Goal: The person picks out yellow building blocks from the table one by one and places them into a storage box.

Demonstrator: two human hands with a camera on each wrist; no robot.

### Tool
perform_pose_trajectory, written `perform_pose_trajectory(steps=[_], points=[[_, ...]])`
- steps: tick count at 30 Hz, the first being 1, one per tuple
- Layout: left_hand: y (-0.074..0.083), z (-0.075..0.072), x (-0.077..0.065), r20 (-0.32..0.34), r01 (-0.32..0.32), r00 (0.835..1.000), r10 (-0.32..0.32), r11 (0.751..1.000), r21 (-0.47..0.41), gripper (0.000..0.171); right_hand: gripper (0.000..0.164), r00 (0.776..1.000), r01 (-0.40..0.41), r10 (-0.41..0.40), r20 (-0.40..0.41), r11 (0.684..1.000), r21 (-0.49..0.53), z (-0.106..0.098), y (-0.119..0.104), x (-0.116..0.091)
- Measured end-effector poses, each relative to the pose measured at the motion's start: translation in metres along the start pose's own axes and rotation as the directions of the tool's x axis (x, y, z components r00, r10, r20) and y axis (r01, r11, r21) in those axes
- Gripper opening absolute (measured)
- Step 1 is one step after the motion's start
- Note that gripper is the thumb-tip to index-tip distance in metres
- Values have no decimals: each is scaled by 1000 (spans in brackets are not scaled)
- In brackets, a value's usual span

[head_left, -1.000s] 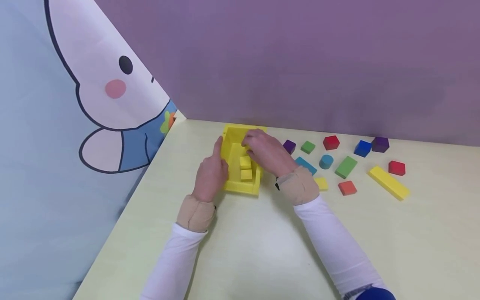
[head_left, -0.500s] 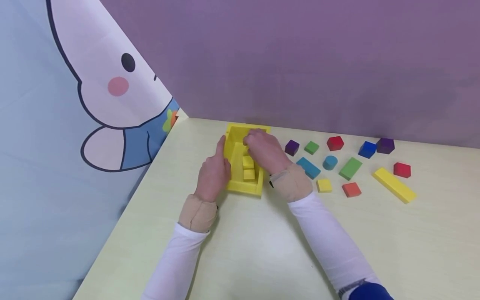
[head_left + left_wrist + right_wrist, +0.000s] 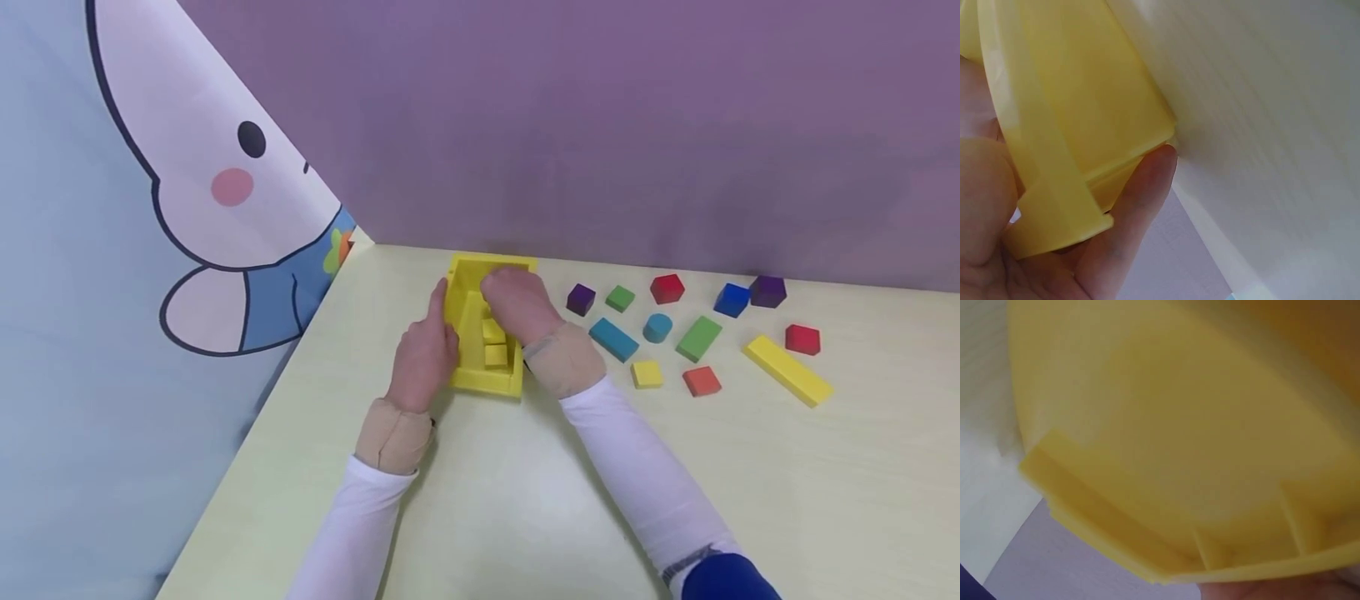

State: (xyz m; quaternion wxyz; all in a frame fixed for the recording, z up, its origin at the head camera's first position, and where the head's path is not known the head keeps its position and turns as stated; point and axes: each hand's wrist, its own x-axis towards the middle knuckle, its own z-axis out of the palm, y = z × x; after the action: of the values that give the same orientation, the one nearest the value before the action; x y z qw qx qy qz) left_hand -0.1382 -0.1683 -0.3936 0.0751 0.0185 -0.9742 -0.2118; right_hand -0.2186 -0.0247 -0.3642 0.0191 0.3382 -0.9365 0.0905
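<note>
A yellow plastic box (image 3: 483,383) stands near the back of the table, long side away from me. My left hand (image 3: 422,358) grips its left wall, index finger stretched along the outside. In the left wrist view, thumb and fingers lie on either side of the box's rim (image 3: 1047,169). My right hand (image 3: 521,304) reaches over the right wall into the box, its fingers hidden below the knuckles; I cannot tell what they hold. Just below that hand, two yellow blocks (image 3: 495,343) sit in the box. The box's outer wall (image 3: 1179,425) fills most of the right wrist view.
Right of the box lie loose blocks: a purple cube (image 3: 581,299), a blue slab (image 3: 613,339), a blue cylinder (image 3: 657,327), a green slab (image 3: 699,338), a long yellow bar (image 3: 787,371) and several others. A purple backdrop (image 3: 600,125) rises behind the table.
My right hand has moved slightly down and left, deeper into the box, its fingers tucking out of sight. The left hand keeps its grip on the box wall. The head view shifts a little.
</note>
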Motion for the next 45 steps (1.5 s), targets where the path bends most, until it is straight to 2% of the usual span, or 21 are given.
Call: perform_pose_trajectory(steps=[19,22,30,40,45], points=[[2,1,-2,-56,-58,997,58,998,16,61,21,1000,-25,25,0,1000,14,6,3,3],[0,1,-2,-60,-56,997,57,998,14,62,19,1000,-15,16,-23,999,43,7,3,2],[-1,1,-1,-57,-47,997,48,999,17,62,25,994,-16,37,-103,980,197,5,1,0],[-1,1,1,-70,-75,995,76,997,9,63,24,979,17,20,-204,984,179,-13,4,-28],[-2,2,-1,-60,-61,996,61,998,7,63,21,969,47,-9,-248,988,147,-19,4,-43]])
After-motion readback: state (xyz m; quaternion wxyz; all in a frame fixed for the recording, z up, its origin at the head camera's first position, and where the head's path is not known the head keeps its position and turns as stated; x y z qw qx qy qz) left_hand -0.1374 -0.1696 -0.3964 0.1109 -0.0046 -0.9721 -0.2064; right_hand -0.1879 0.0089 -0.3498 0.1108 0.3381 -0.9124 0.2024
